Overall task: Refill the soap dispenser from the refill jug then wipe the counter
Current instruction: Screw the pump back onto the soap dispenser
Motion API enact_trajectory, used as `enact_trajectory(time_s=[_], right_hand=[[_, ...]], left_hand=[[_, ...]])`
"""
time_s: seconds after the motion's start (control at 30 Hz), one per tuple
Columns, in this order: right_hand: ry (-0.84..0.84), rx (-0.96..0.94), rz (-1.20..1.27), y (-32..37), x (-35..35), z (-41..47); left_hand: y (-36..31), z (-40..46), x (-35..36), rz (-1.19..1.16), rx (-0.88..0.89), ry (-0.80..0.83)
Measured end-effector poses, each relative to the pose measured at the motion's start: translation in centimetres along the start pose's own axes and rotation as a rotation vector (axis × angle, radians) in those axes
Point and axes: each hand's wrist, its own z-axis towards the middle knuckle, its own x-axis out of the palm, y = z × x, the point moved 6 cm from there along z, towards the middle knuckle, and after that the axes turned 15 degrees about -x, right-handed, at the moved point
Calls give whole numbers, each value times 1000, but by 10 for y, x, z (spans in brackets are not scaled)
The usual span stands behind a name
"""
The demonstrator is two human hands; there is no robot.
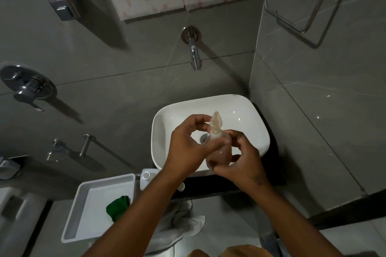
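Head view: soap dispenser (217,144), a small translucent plastic bottle with a tapered pump head, is held above the white ceramic basin (165,152). Right hand (240,158) wraps the rounded body; left hand (188,144) pinches at the pump neck. It is probably light and semi-rigid, slippery if soapy (grip the body, turn the collar). A green cloth (118,207) lies in the white tray (83,223).

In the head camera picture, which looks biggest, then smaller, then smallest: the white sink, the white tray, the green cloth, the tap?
1. white sink; the white tray looks nearly as big, being nearer the camera, so unsure
2. green cloth
3. tap
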Motion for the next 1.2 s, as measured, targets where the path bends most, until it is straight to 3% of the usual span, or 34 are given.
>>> enact_trajectory(time_s=[0.2, 0.37, 0.57, 0.83, 1.2], right_hand=[[2, -3, -21, -4, -4, -4], [11, -4, -28, -1, -1, -2], [4, 3, -33, -2, -3, -3], [18, -7, -43, -2, -2, -2], [12, 21, -51, -8, -1, -4]], left_hand=[[2, 6, 2, 25, 5, 219], [1, 7, -1, -9, 43, 145], [1, 10, 0, -61, 24, 258], [3, 13, 0, -58, 47, 216], [-20, 15, -7, -179, 229, 276]])
